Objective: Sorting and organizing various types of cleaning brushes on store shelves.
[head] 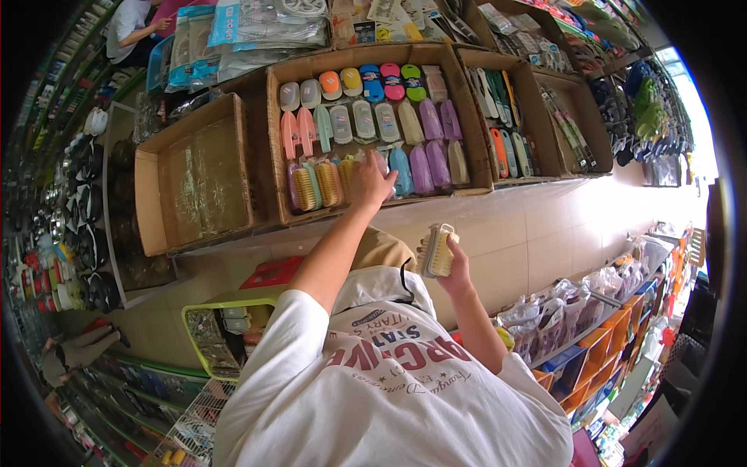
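Note:
My right hand [458,267] holds a double-sided scrub brush [436,252] with cream bristles, a grey body and a pale wire-like loop on top. It is above the floor, in front of my body. My left hand [373,178] reaches into the front row of a cardboard box [269,140] of brushes. Its fingertips are by a clear-wrapped item, and whether they grip it I cannot tell. Left of that hand lie wooden-toned bristle brushes [330,183], bristles up. On its other side are a blue wrapped brush [400,169] and purple wrapped brushes [420,168].
A cardboard tray [192,233] stands left of the brush box. To the right, another carton [495,180] holds long-handled brushes. Behind me are a green-rimmed basket [195,333] and a shelf [575,333] of bagged goods. A person [129,32] is at the far left.

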`<state>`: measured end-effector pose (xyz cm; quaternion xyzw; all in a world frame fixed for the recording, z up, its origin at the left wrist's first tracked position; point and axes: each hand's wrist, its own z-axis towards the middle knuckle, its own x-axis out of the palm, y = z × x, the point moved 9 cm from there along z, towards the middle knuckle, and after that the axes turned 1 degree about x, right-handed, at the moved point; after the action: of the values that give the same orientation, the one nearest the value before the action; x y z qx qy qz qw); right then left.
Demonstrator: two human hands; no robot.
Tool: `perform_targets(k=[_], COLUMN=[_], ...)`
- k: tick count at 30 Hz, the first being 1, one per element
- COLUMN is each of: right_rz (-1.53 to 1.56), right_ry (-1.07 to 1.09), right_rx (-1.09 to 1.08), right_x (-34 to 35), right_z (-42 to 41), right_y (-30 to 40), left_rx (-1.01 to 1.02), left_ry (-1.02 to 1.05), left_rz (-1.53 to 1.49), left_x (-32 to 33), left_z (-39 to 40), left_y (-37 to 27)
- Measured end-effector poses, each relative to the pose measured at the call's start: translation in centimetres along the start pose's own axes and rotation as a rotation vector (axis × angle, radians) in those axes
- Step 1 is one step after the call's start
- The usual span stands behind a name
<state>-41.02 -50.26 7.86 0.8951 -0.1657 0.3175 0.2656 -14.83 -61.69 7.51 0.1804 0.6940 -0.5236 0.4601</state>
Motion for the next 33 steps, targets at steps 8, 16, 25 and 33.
perform_targets(k=[8, 16, 25, 33], right_rz=[-0.023, -0.057, -0.086, -0.669], right_ry=[0.011, 0.053, 0.211, 0.192], right_rx=[0.004, 0.028, 0.042, -0.095], right_x=[0.3, 2.4, 9.8, 13.0], right_z=[0.1, 1.6, 1.7, 2.8], right_y=[-0.2, 0.1, 1.6, 0.7], left_rx=[-0.036, 0.105, -0.172, -0.575], left_ry=[0.139, 0.093, 0.272, 0.631], left_rz=[0.1, 0.14, -0.899, -1.808], left_x=[-1.8, -2.3, -0.5, -0.9], left_z=[-0.9, -1.8, -9.0, -15.1], left_y=[-0.4, -0.1, 0.1, -2.5])
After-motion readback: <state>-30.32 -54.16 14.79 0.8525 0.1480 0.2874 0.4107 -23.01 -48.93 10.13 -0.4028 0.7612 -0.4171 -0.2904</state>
